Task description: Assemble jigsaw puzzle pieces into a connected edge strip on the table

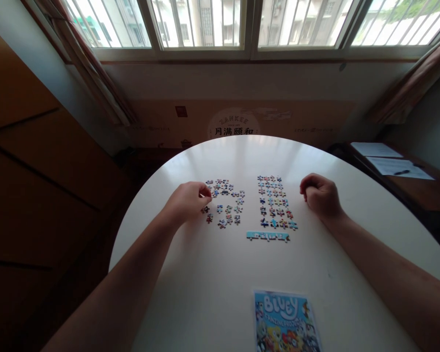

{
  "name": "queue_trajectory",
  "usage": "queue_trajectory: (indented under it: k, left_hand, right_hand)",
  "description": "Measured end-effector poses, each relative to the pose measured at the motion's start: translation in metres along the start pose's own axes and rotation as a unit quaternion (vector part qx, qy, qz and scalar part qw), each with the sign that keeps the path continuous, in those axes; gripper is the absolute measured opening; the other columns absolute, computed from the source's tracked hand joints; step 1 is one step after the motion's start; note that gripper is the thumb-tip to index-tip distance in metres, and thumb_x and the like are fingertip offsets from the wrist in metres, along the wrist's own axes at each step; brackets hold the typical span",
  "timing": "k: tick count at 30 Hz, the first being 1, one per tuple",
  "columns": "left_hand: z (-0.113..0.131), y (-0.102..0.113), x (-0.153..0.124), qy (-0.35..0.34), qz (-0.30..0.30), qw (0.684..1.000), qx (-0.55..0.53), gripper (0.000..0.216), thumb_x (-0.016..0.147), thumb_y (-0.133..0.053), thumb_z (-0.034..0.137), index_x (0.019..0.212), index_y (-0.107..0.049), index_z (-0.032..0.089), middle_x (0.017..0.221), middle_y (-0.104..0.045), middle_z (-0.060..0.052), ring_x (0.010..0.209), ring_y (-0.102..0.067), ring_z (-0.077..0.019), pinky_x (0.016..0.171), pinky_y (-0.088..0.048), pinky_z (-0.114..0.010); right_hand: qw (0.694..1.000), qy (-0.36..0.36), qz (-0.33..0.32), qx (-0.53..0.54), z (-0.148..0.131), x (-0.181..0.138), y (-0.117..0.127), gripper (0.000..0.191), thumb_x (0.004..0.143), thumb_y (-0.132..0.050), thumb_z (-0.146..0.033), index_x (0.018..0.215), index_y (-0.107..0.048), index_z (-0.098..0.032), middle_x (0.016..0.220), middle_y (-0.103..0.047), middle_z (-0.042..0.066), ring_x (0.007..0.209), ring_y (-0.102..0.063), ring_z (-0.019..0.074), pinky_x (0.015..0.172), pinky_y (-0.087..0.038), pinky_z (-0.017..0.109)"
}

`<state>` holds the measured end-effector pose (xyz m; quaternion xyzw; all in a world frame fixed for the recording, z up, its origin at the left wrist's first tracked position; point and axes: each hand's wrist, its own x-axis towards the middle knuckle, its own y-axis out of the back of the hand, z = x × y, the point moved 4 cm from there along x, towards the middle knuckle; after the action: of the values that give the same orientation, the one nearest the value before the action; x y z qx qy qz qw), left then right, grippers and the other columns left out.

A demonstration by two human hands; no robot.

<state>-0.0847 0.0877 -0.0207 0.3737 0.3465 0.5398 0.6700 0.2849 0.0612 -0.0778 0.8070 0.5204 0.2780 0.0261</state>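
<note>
Two groups of loose jigsaw pieces lie on a round white table point(212, 274). My left hand point(187, 201) rests at the left edge of the left group of pieces point(225, 203), fingers pinched together at a piece I cannot make out. My right hand point(319, 195) is curled into a loose fist on the table just right of the right group of pieces point(275, 203), with nothing visible in it. A joined light-blue strip of pieces point(267, 236) lies just below the right group. A colourful "Bluey" picture card point(286, 322) lies at the near edge.
A wide window runs along the far wall with curtains at both sides. A cardboard box point(234, 124) with printed characters stands behind the table. At the right, a dark side table point(421, 188) holds papers point(392, 164) and a pen. Wooden panels fill the left.
</note>
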Motion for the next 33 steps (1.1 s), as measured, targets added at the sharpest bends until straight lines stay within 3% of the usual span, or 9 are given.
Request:
queue_trajectory:
  k: [3,6,9,11,15,20,22,26,33]
  left_hand:
    - [0.016,0.009,-0.009,-0.080,0.046,0.995,-0.045,0.011,0.082,-0.067,0.029,0.084,-0.074,0.020,0.083,-0.076,-0.004,0.076,-0.068,-0.0183,0.070,-0.051,-0.030]
    - [0.037,0.011,-0.026,-0.154,0.044,0.979,-0.127,0.014,0.082,-0.067,0.032,0.085,-0.073,0.019,0.081,-0.075,-0.004,0.073,-0.066,-0.0163,0.068,-0.053,-0.029]
    - [0.061,0.001,-0.048,-0.194,0.005,0.960,-0.203,0.014,0.082,-0.067,0.030,0.086,-0.074,0.018,0.081,-0.076,-0.004,0.072,-0.066,-0.0153,0.068,-0.055,-0.029]
    - [0.075,-0.012,-0.061,-0.205,-0.037,0.947,-0.244,0.012,0.082,-0.067,0.028,0.085,-0.075,0.018,0.081,-0.076,-0.004,0.073,-0.066,-0.0153,0.069,-0.056,-0.029]
    - [0.092,-0.043,-0.075,-0.166,-0.130,0.930,-0.302,0.011,0.082,-0.071,0.027,0.087,-0.075,0.018,0.079,-0.075,-0.004,0.071,-0.066,-0.0151,0.063,-0.055,-0.027]
    - [0.094,-0.070,-0.076,-0.095,-0.192,0.924,-0.318,0.010,0.083,-0.071,0.024,0.091,-0.074,0.018,0.080,-0.076,-0.004,0.071,-0.067,-0.0153,0.061,-0.053,-0.026]
    - [0.095,-0.075,-0.075,-0.093,-0.193,0.918,-0.333,0.010,0.082,-0.074,0.023,0.090,-0.074,0.018,0.081,-0.076,-0.004,0.076,-0.069,-0.0165,0.069,-0.056,-0.029]
    - [0.097,-0.082,-0.074,-0.087,-0.208,0.903,-0.366,0.010,0.079,-0.076,0.022,0.088,-0.073,0.018,0.085,-0.078,-0.005,0.084,-0.073,-0.0188,0.080,-0.058,-0.033]
    - [0.096,-0.088,-0.071,-0.071,-0.229,0.894,-0.378,0.014,0.076,-0.079,0.024,0.087,-0.073,0.018,0.082,-0.077,-0.004,0.082,-0.072,-0.0186,0.080,-0.057,-0.033]
  right_hand:
    - [0.999,0.041,-0.002,-0.025,-0.006,-0.002,-0.001,0.019,0.063,-0.045,-0.014,0.065,-0.063,-0.017,0.059,-0.060,0.000,0.054,-0.053,0.0129,0.053,-0.040,0.026]
    - [0.989,0.125,-0.015,-0.073,-0.028,-0.006,0.000,0.023,0.069,-0.045,-0.009,0.071,-0.067,-0.017,0.067,-0.065,0.002,0.062,-0.059,0.0143,0.062,-0.047,0.028]
    - [0.968,0.226,-0.054,-0.093,-0.071,-0.014,0.007,0.028,0.076,-0.048,-0.005,0.082,-0.073,-0.017,0.085,-0.071,0.004,0.068,-0.061,0.0135,0.061,-0.049,0.028]
    - [0.960,0.249,-0.108,-0.064,-0.102,-0.020,0.013,0.028,0.082,-0.052,-0.005,0.091,-0.075,-0.019,0.095,-0.072,0.004,0.072,-0.064,0.0128,0.058,-0.050,0.025]
    - [0.924,0.292,-0.245,-0.023,-0.144,-0.047,0.022,0.021,0.092,-0.061,-0.010,0.103,-0.076,-0.021,0.103,-0.074,0.004,0.081,-0.069,0.0121,0.062,-0.057,0.023]
    - [0.886,0.315,-0.340,-0.025,-0.126,-0.088,0.024,0.017,0.095,-0.071,-0.019,0.112,-0.075,-0.022,0.108,-0.075,0.005,0.092,-0.072,0.0148,0.079,-0.062,0.029]
    - [0.888,0.319,-0.331,-0.026,-0.112,-0.097,0.023,0.016,0.095,-0.072,-0.020,0.111,-0.075,-0.022,0.109,-0.076,0.006,0.095,-0.073,0.0162,0.083,-0.063,0.031]
    - [0.889,0.355,-0.288,-0.015,-0.104,-0.103,0.020,0.008,0.095,-0.072,-0.018,0.101,-0.075,-0.022,0.100,-0.078,0.004,0.086,-0.074,0.0154,0.075,-0.062,0.029]
    - [0.888,0.378,-0.261,-0.018,-0.104,-0.103,0.018,0.007,0.095,-0.071,-0.018,0.097,-0.075,-0.023,0.094,-0.079,0.003,0.076,-0.072,0.0141,0.068,-0.059,0.028]
